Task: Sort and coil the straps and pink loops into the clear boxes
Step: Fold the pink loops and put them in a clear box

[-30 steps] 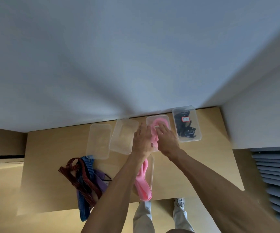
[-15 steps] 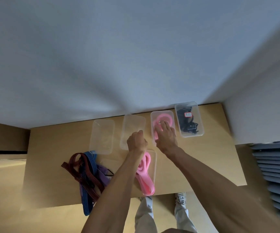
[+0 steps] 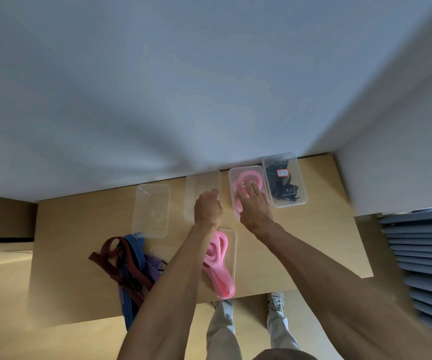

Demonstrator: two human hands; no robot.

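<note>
My right hand point(image 3: 255, 207) lay flat over the pink box point(image 3: 233, 178), fingers point(image 3: 255, 190) straight and spread, pressing the coiled pink loop point(image 3: 252, 178) down inside it. It was pressing, not gripping, with nothing curled round the loop. My left hand point(image 3: 207, 209) hung just beside it, over the near end of the middle clear box point(image 3: 202, 183). Its fingers were curled in and I could see nothing in them, though the palm side was turned from me.

On my call, the next loop was the thing to go for. The loose pink loops point(image 3: 217, 263) lay in the near box point(image 3: 233, 245), close under my left forearm, on my side of both hands. Their long axis ran toward me and away, with the tail hanging past the front edge of the surface point(image 3: 300, 242). The left hand was plainly the nearer one; it only had to draw back toward me and drop. The right would have to cross over.

The strap pile point(image 3: 124, 263), maroon, blue and purple tangled together, sat well to the left near the front edge, some of it trailing off. It lay on the left hand's side too, but farther out.

The black straps point(image 3: 283, 190) were already in the far right box point(image 3: 301, 183), touching the pink one. The left clear box point(image 3: 152, 203) held nothing I could make out, nor did the middle one.

I judged one pink loop nearly settled, with most of the sorting left.
</note>
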